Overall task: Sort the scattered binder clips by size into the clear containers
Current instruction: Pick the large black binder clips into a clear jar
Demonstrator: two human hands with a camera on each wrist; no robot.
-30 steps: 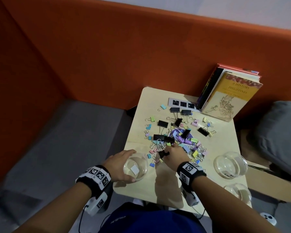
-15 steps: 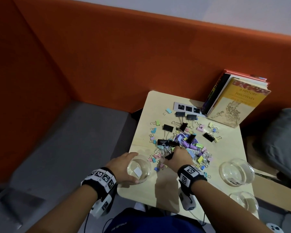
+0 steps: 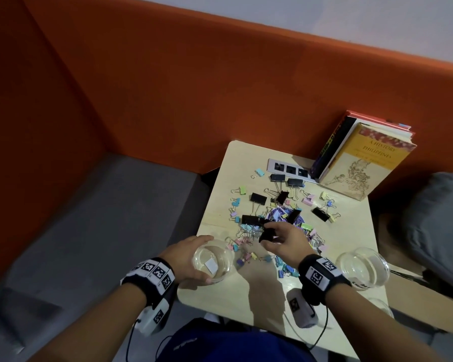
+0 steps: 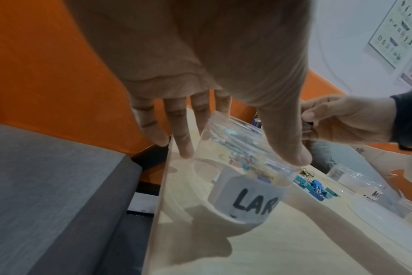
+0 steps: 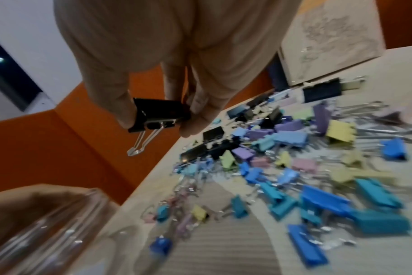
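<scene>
A heap of coloured and black binder clips [image 3: 280, 218] covers the middle of the small pale table [image 3: 351, 231]. My right hand [image 3: 280, 237] pinches a large black binder clip [image 5: 158, 115] between thumb and fingers, lifted above the heap's near-left edge. My left hand [image 3: 191, 259] grips a clear container [image 3: 212, 261] at the table's near-left corner; its label reads "LAR" [image 4: 254, 202]. The container looks empty. Its rim and the clip stay apart.
Two more clear containers [image 3: 361, 267] stand at the near right, one partly hidden behind my right forearm. Books [image 3: 361, 163] lean at the far right beside a grey socket strip [image 3: 288, 168]. An orange partition surrounds the table; a grey cushion lies to the left.
My right hand has lifted off the heap with the black clip pinched in it and turned toward the left container. My left hand has kept its hold on that container.
</scene>
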